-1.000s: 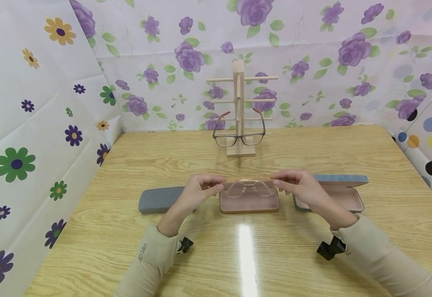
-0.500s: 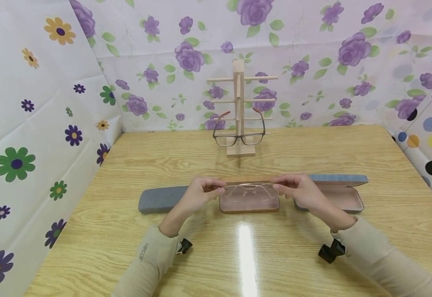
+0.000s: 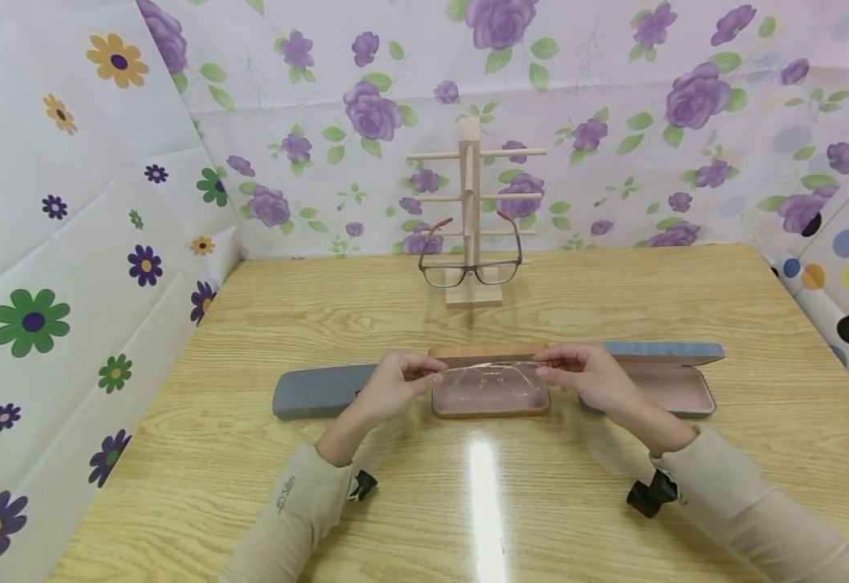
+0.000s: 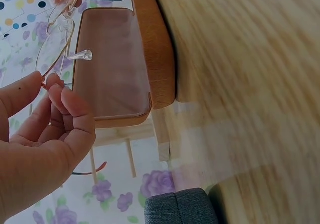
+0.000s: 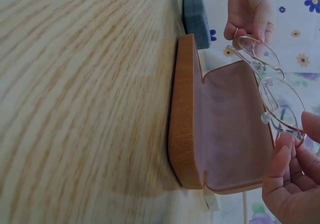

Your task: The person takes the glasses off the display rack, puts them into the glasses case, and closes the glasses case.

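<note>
Thin-framed clear glasses point(image 3: 493, 376) are held level over an open brown case point(image 3: 491, 409) with a pinkish lining. The left hand point(image 3: 388, 387) pinches one side of the frame between thumb and fingers, and the right hand point(image 3: 590, 376) pinches the other side. In the left wrist view the glasses point(image 4: 68, 44) are beside the case's lined interior point(image 4: 112, 69), their temples folded. The right wrist view shows the right hand point(image 5: 295, 179) gripping the frame's near corner, with the case point(image 5: 182, 119) standing open beside it.
A closed grey-blue case point(image 3: 318, 392) lies left, partly behind the left hand. An open blue case point(image 3: 676, 389) is at the right, partly behind the right hand. Behind stands a wooden rack point(image 3: 470, 178) carrying dark-framed glasses point(image 3: 471, 271).
Both hands have lowered the glasses slightly toward the brown case, and the frame has tilted flatter. The left hand has shifted a little right. The cases and rack have not moved.
</note>
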Action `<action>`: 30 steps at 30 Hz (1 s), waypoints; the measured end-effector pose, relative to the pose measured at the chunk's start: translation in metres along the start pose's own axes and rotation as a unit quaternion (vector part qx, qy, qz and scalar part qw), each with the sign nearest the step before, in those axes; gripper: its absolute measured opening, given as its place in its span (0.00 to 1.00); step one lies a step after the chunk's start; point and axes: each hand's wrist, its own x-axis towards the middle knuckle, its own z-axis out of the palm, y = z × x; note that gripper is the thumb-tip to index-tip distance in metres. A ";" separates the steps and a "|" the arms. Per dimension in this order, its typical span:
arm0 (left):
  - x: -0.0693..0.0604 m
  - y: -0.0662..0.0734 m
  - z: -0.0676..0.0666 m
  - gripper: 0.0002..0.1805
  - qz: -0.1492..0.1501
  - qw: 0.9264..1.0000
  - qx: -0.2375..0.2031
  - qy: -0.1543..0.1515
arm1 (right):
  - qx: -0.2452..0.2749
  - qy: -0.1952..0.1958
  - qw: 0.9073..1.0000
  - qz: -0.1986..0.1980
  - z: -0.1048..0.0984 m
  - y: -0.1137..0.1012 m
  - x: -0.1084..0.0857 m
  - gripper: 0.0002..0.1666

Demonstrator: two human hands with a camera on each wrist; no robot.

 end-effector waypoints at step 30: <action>0.013 -0.043 0.004 0.09 0.004 0.998 0.062 0.009 | -0.029 -0.012 0.999 0.027 0.002 0.011 0.001 0.19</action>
